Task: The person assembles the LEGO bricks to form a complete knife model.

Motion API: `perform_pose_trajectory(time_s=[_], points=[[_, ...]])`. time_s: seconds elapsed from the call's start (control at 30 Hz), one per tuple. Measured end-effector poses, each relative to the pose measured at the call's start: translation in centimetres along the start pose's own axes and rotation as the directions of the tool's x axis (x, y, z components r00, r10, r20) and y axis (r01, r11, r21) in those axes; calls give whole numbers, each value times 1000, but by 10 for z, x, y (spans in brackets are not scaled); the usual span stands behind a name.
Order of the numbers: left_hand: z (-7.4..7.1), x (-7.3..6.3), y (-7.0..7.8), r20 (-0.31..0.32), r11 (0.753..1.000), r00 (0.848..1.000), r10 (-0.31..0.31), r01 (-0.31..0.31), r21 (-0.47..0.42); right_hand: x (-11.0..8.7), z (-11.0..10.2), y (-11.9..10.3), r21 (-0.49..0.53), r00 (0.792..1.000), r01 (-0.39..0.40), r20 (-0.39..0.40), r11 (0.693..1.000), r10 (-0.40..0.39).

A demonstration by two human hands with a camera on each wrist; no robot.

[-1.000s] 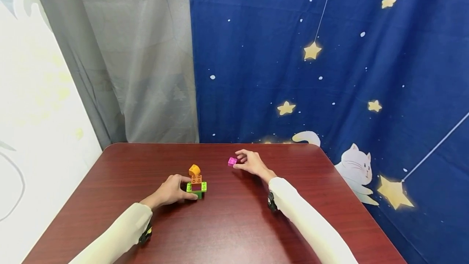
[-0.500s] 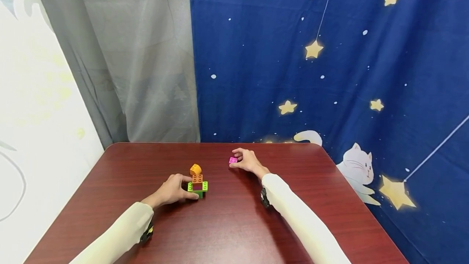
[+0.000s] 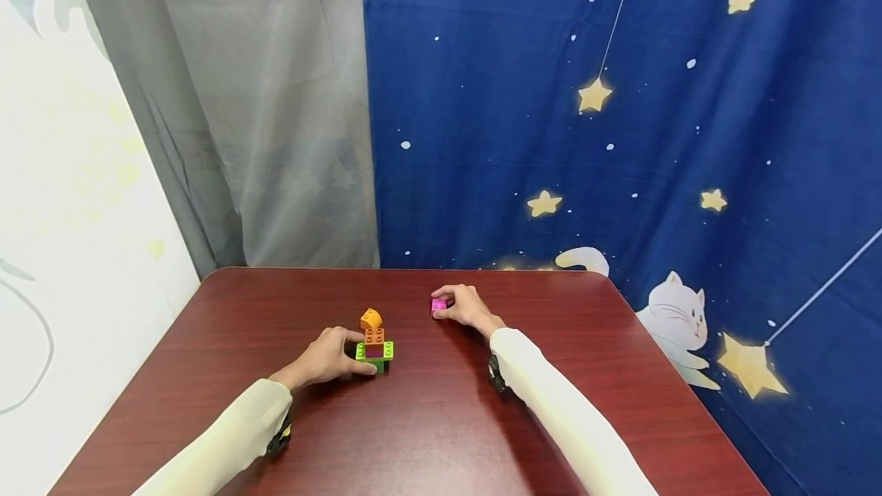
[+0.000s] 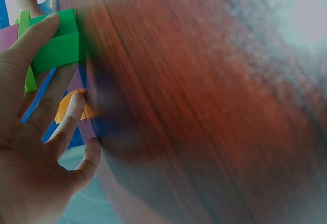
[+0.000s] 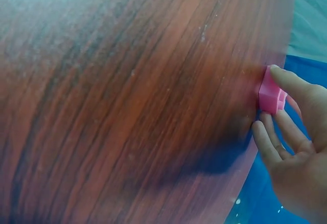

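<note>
My left hand (image 3: 329,356) grips a small stack of toy building bricks by its green bottom brick (image 4: 57,45), thumb on the near side and fingers behind. Across that brick lies a lime green plate (image 3: 388,350), with a purple brick (image 3: 374,351) and an orange brick (image 3: 374,336) on top. Just behind the stack sits a rounded yellow-orange brick (image 3: 370,318). Farther back, my right hand (image 3: 466,307) pinches a pink brick (image 5: 271,95) between thumb and fingers, low at the table surface.
Both hands work over a glossy reddish-brown table (image 3: 427,419). Beyond its back edge hang a grey curtain (image 3: 289,136) and a blue curtain (image 3: 468,113) with stars. A white patterned surface (image 3: 83,251) stands at the left.
My right hand has moved left to the pink brick, and its fingers have closed round it. The left hand keeps its grip on the stack.
</note>
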State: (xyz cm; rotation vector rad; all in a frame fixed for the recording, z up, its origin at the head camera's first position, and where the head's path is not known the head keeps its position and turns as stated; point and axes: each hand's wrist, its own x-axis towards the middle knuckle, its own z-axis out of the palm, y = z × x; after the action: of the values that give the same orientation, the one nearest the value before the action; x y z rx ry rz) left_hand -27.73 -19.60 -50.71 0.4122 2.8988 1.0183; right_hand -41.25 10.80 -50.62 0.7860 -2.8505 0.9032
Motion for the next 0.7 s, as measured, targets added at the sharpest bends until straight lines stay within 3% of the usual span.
perform_pose_trajectory(time_s=[0.33,0.7], points=[[1,0,0,10,1000,1000,-9,9,-3,-7,-3,-2,-16,1000,-11,18,1000,11],[1,0,-1,14,1000,1000,-3,3,-6,-18,-8,-11,-15,999,34,21,999,-33]])
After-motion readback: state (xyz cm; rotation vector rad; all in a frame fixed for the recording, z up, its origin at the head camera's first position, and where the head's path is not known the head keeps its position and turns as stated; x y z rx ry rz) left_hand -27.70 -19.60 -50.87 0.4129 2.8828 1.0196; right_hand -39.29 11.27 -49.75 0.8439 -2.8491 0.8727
